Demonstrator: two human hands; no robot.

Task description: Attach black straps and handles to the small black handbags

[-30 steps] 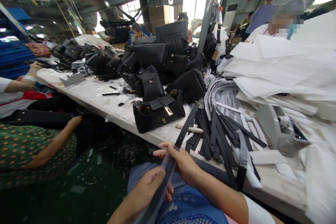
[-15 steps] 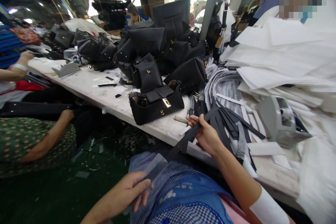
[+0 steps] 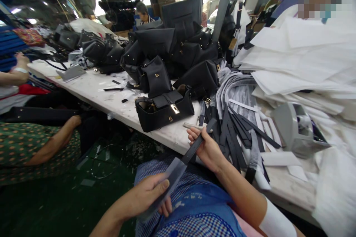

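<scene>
My left hand [image 3: 148,196] is closed on a clear plastic sleeve [image 3: 175,172], the thumb lying along its top. One end of a black strap [image 3: 192,150] is inside the sleeve's upper mouth. Further up, my right hand [image 3: 208,150] pinches the same strap between thumb and fingers, over the table's front edge. A pile of other black straps [image 3: 236,137] lies just right of that hand. Beyond it, an open black handbag [image 3: 167,113] with a gold clasp stands near the edge.
Many black bags [image 3: 155,44] are heaped at the back of the white table [image 3: 91,92]. White sheets [image 3: 294,55] are stacked to the right, behind a grey tape dispenser [image 3: 294,127]. A co-worker in a dotted green top [image 3: 36,148] sits at the left.
My right hand has drawn the strap down and left, off the pile of straps. My left hand has moved up and right with the sleeve, which now covers more of the strap's end.
</scene>
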